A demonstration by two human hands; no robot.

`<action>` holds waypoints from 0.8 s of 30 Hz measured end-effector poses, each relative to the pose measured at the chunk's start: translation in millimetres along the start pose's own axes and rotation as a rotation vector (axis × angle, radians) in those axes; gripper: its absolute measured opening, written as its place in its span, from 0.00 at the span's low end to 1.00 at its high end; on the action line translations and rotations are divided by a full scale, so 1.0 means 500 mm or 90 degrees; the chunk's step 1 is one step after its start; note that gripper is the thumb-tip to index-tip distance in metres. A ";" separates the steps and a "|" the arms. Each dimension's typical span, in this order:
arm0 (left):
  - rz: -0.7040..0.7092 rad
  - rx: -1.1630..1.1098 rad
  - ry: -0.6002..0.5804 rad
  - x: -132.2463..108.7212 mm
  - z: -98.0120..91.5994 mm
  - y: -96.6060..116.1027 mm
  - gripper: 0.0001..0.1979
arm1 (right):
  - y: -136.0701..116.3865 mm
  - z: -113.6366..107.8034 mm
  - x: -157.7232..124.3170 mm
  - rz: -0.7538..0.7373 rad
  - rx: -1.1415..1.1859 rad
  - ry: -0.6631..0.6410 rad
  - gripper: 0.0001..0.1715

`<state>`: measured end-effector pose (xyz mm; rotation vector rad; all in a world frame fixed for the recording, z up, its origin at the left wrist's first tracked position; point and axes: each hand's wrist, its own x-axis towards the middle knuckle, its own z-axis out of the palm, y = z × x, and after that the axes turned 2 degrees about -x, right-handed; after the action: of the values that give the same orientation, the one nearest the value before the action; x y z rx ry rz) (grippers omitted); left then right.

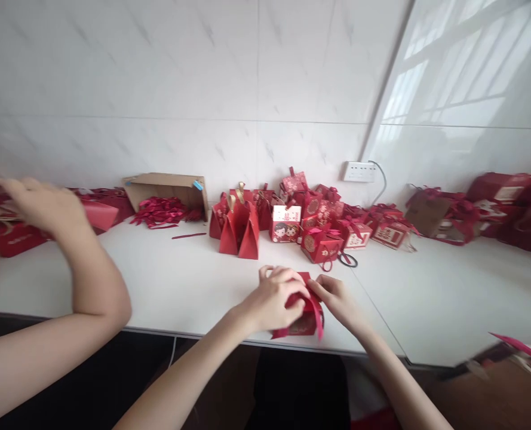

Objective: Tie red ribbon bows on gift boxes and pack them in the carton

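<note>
A small red gift box [304, 326] sits near the front edge of the white table, with a dark red ribbon [318, 318] around its top and loose ends hanging down its front. My left hand [278, 300] is curled over the box from the left, thumb and fingers closed on the ribbon. From the right, my right hand [332, 294] pinches at the top of the box by the ribbon. The fingers hide much of the box top, so the ribbon's knot or loop cannot be made out.
Red gift boxes [322, 246] and folded red bags [239, 230] stand behind my hands. A cardboard box [166, 179] holds red ribbons [164, 212]. A black ring-shaped item [348, 260] lies beside the boxes. Another person's arm [97, 286] reaches in at left. A power strip [359, 171] is on the wall.
</note>
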<state>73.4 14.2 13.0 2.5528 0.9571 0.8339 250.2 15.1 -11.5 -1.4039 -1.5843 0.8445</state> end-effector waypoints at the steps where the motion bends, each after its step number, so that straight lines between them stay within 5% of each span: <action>1: 0.026 0.017 -0.009 -0.004 0.002 0.008 0.07 | -0.003 -0.001 0.000 -0.003 -0.001 -0.003 0.30; 6: 0.131 0.197 -0.002 -0.010 0.026 0.017 0.05 | -0.007 -0.007 0.002 -0.008 -0.007 -0.028 0.30; 11: 0.256 0.338 0.111 -0.013 0.057 0.016 0.11 | 0.000 -0.005 0.002 -0.001 0.034 -0.038 0.29; 17: 0.363 0.122 0.164 -0.052 0.048 0.049 0.09 | 0.016 0.013 0.008 0.026 0.164 0.011 0.30; 19: 0.256 -0.007 0.232 -0.055 0.016 0.040 0.10 | 0.021 0.016 0.012 0.045 0.206 0.001 0.31; 21: -0.050 -0.055 0.350 -0.047 -0.015 0.019 0.15 | 0.022 0.018 0.013 0.053 0.229 -0.007 0.31; 24: -0.373 -0.039 0.164 -0.032 -0.035 -0.014 0.23 | 0.021 0.020 0.009 0.063 0.246 -0.001 0.31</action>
<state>49.4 9.7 17.3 1.9623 1.6167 0.9897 245.3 21.4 -24.3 -1.2061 -1.2746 1.1420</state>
